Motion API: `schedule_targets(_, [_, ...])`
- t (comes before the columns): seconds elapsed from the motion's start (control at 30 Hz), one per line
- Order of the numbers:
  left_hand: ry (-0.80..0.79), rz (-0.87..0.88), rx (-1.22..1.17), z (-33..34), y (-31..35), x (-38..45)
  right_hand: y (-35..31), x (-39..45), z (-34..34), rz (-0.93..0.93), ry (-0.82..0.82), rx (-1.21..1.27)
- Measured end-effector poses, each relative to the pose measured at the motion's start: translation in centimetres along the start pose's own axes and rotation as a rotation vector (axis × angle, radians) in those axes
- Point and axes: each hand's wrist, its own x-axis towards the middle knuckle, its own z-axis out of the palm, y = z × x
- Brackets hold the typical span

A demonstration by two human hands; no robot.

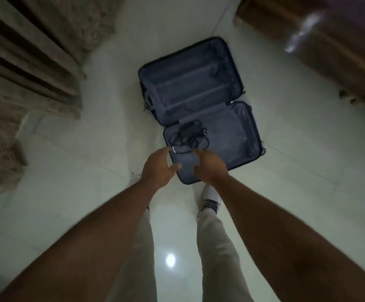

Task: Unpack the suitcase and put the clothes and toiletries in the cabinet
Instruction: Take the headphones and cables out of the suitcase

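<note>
Two hands: I see my left hand (pixel 155 165) and right hand (pixel 207 165) reaching down together toward the open suitcase (pixel 199 88) on the floor (pixel 79 162).
Fingers: both sets are spread and released, grasping nothing; the left fingers (pixel 166 150) hover just beside the cable, the right fingers (pixel 199 152) just below it.
Task thing: one dark tangled cable (pixel 188 136) lies in the near half of the suitcase, on the zipped liner panel; its white-tipped end points toward my left hand.
Suitcase state: both halves lie flat and I see no clothes or toiletries in them, so I judge the unpacking nearly finished.
Step in hand: gather the cable, as I read it.
How to do it well: I'd scoop from both sides so the loops bunch into one bundle, catch the loose plug ends near the hinge, and lift straight up so nothing snags the liner.
Count: one suitcase, one cable bundle, two hands, one foot (pixel 209 203) clearly visible in a sock and sandal.
Surroundings: curtains (pixel 35 51) at left, brown furniture (pixel 329 51) at upper right; no cabinet in view.
</note>
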Motion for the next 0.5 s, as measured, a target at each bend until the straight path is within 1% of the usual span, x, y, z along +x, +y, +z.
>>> schedule_targets(0.13, [0.074,-0.038,-0.032,5.4,-4.1,10.6,4.6,12.0,3.3,-0.112,-0.068,-0.302])
schedule_targets(0.27, [0.155,-0.091,0.025,11.2,-9.2,18.8,9.0,22.2,6.5,-0.185,-0.031,-0.581])
schedule_targets(0.33, [0.137,-0.109,0.064,13.7,-11.3,21.5,10.4,26.5,8.2,-0.196,-0.035,-0.684])
schedule_targets(0.4, [0.098,-0.125,0.073,15.8,-12.8,23.1,10.9,30.0,9.8,-0.258,-0.061,-0.774])
schedule_targets(0.5, [0.105,-0.108,0.047,17.9,-14.1,24.2,11.0,33.2,11.6,-0.325,-0.066,-0.832])
